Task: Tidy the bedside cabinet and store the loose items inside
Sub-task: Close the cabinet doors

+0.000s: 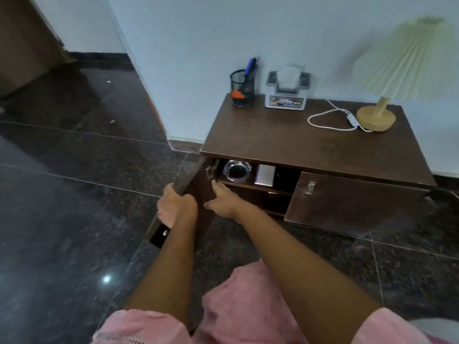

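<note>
Against the white wall, the bedside cabinet (310,145) stands with its left door (198,187) swung open. On top stand a lamp (395,60), a tissue box (285,95) with a blurred, unreadable label, and a pen holder (242,89). The left hand (175,207) grips the door's edge. The right hand (223,199), fingers straight and holding nothing, reaches toward the upper shelf, where a glass ashtray (236,170) and a white box (265,175) sit.

The lamp shade (402,58) is blurred. The tissue box (285,95) label is too small to read. The lower shelf (275,202) of the cabinet (310,145) lies in shadow, its contents unclear.

Cabinet top (298,145): lamp (395,68), tissues (286,91), pen cup (243,89)
</note>
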Demonstrator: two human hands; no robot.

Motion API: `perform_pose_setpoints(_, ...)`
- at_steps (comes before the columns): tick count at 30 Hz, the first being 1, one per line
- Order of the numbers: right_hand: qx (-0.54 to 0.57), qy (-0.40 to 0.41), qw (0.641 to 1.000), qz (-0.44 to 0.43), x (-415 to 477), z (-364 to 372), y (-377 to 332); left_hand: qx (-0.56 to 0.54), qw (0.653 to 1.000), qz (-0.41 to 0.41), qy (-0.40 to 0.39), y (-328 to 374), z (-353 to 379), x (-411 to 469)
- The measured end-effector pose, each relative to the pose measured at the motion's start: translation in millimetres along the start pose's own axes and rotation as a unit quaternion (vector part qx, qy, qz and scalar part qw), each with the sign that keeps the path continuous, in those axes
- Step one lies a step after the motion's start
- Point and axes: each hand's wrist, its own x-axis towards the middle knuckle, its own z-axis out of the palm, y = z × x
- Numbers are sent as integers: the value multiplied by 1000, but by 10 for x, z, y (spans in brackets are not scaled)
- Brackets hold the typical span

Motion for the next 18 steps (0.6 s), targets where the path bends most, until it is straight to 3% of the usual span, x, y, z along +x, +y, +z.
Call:
perform_pose_setpoints(3, -61, -34, 998, -11, 5, 329, -327, 75, 988, -135, -13, -271, -201, 88)
perform_pose_setpoints(5, -78, -56, 995, -18, -8, 564, -376, 101, 979, -172, -48, -373, -160, 47)
perform_pose_setpoints(11, -15, -27, 999, 31, -13, 580, -4, 178, 972, -126, -87, -371, -22, -132)
perform_pose_setpoints(18, 248, -41, 963, 101, -52, 492, -35, 101, 974, -48, -197, -177, 63, -313)
